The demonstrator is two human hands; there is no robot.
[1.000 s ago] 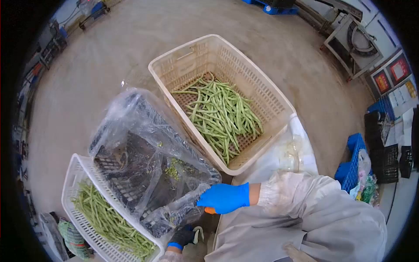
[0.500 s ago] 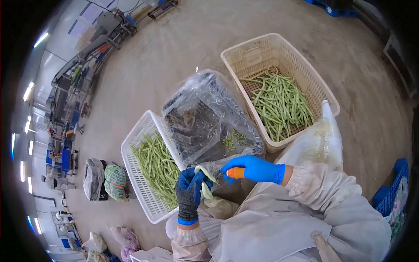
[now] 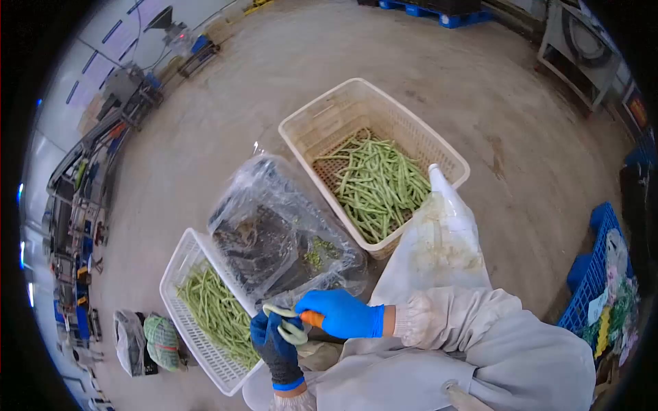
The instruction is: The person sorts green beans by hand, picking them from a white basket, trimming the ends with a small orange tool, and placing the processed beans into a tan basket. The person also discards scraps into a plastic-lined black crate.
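My left hand (image 3: 275, 346), in a blue-and-grey glove, is closed around pale green, curved bean pods (image 3: 293, 334). My right hand (image 3: 343, 314), in a blue glove, grips a small tool by its orange handle (image 3: 312, 319). The tool's front end meets the pods and its working tip is hidden. Just beyond both hands lies a dark crate lined with clear plastic (image 3: 267, 236), with small green trimmings (image 3: 317, 255) inside. A white crate (image 3: 170, 288) of green beans (image 3: 214, 315) stands left of it. To its right, a beige crate (image 3: 391, 109) holds more green beans (image 3: 380, 185).
A blue crate (image 3: 582, 281) with colourful items stands at the right. On the left floor sit a green wrapped bundle (image 3: 163, 342) and a plastic-lined container (image 3: 130, 342). Machinery (image 3: 72, 198) lines the far left. A blue pallet (image 3: 452, 17) is at the back.
My right hand has moved in to my left, bringing the orange-handled tool from apart to against the pods. The view has turned, shifting the crates leftward in it.
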